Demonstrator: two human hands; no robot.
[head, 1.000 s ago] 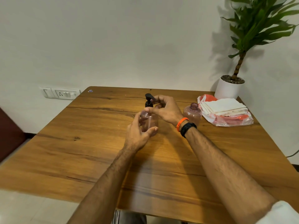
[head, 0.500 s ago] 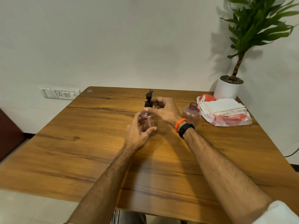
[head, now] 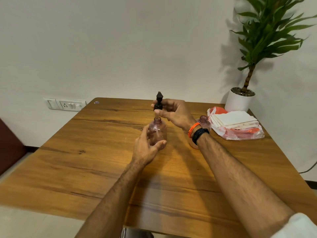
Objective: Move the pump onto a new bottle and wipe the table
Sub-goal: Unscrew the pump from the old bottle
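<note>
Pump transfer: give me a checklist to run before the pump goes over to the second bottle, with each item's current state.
1. Pump unscrewed and lifted off the neck: ok, held by the right hand above the first bottle.
2. Dip tube fully out of the first bottle: not ok, its lower end is still inside the neck.
3. First bottle steadied: ok, the left hand grips it on the table.
4. Second bottle uncapped and upright: ok, open neck showing behind the right wrist.
5. Second bottle empty or filled: cannot tell.
6. Wiping cloths within reach: ok, stacked on the bag.
</note>
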